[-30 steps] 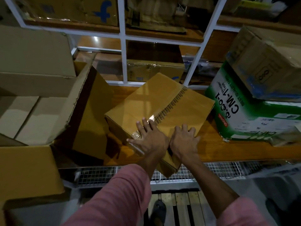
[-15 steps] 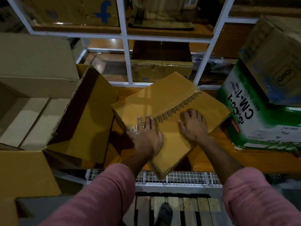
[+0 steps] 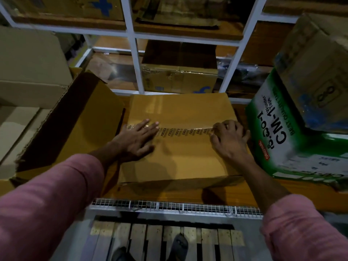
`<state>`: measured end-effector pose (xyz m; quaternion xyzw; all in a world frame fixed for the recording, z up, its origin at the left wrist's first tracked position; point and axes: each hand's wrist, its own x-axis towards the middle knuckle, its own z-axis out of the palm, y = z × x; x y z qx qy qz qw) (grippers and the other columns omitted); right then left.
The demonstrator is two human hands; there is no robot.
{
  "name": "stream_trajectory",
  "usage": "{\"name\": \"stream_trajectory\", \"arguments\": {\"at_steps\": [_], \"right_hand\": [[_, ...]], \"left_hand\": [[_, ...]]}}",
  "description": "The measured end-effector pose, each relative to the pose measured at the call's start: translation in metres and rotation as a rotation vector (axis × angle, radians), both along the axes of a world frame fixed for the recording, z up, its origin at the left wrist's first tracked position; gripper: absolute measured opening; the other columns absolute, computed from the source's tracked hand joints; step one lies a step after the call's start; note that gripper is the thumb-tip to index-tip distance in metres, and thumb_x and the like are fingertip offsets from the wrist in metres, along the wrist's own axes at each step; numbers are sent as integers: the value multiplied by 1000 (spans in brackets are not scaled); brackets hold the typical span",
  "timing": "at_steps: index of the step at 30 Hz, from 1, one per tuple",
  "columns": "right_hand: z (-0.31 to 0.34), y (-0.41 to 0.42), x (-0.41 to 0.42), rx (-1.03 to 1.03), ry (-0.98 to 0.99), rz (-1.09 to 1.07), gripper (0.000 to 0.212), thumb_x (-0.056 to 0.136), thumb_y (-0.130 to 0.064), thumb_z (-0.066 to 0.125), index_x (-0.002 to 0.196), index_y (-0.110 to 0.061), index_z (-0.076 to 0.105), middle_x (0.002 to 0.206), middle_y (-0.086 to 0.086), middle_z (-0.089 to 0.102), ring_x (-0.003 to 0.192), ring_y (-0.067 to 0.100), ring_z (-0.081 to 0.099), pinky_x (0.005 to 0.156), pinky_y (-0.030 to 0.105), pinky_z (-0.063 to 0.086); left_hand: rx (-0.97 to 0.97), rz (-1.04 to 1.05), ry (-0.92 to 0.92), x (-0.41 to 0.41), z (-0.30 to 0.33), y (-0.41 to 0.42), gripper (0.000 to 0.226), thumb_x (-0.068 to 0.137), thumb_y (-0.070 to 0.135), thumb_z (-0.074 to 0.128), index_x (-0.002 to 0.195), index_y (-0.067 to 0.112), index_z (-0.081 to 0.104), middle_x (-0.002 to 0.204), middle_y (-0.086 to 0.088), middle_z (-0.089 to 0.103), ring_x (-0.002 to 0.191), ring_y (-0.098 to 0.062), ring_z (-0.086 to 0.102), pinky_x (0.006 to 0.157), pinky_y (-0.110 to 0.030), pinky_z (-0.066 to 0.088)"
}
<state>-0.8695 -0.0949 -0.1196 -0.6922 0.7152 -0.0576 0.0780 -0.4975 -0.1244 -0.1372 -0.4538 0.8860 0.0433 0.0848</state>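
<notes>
My left hand (image 3: 138, 137) lies flat, fingers straight, on the printed clear tape (image 3: 180, 132) sealing the brown cardboard box (image 3: 178, 110) on the wooden shelf (image 3: 169, 196) — my right hand (image 3: 228, 137) curls over its right edge.

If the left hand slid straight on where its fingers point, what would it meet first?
Only bare top of the taped box: the left hand points toward its far edge. Past that, probably the white rack frame, though depth is unclear.
</notes>
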Motion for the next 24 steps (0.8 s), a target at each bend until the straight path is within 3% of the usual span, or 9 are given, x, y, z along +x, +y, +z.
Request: {"name": "stream_trajectory", "arguments": {"at_steps": [4, 8, 10, 14, 24], "right_hand": [[2, -10, -7, 58, -48, -6, 40, 97, -62, 38, 131, -41, 42, 150, -2, 30, 147, 36, 14, 103, 69, 32], [-3, -9, -1, 34, 49, -38, 52, 99, -64, 29, 145, -39, 31, 158, -4, 24, 148, 37, 14, 96, 67, 39], [-6, -7, 1, 22, 55, -64, 57, 100, -65, 26, 150, -38, 28, 161, -5, 22, 149, 35, 14, 96, 66, 39], [-10, -4, -2, 9, 44, -87, 60, 100, -64, 24, 152, -35, 30, 163, -3, 21, 148, 34, 17, 97, 65, 39], [-21, 11, 7, -7, 94, -138, 59, 101, -60, 27, 151, -30, 33, 163, 1, 23, 143, 38, 23, 94, 66, 42]], "left_hand": [[-41, 63, 36, -8, -6, -7, 69, 100, 68, 9, 162, 39, -3, 169, 20, -11, 157, -15, -10, 110, -76, 22], [-98, 453, 84, -34, -13, -2, 71, 99, 67, 6, 162, 36, 3, 171, 11, -3, 157, -28, -7, 115, -66, 26], [-104, 547, 96, -42, -14, -3, 76, 96, 70, 6, 163, 33, 5, 172, 6, 0, 156, -36, -7, 115, -63, 29], [-92, 579, 131, -43, -16, -3, 78, 95, 73, 10, 163, 33, 5, 172, 4, -2, 154, -46, -10, 115, -64, 28], [-117, 501, 126, -34, -15, -9, 77, 96, 72, 14, 161, 30, 12, 171, -2, 9, 149, -54, 7, 114, -66, 31]]}}
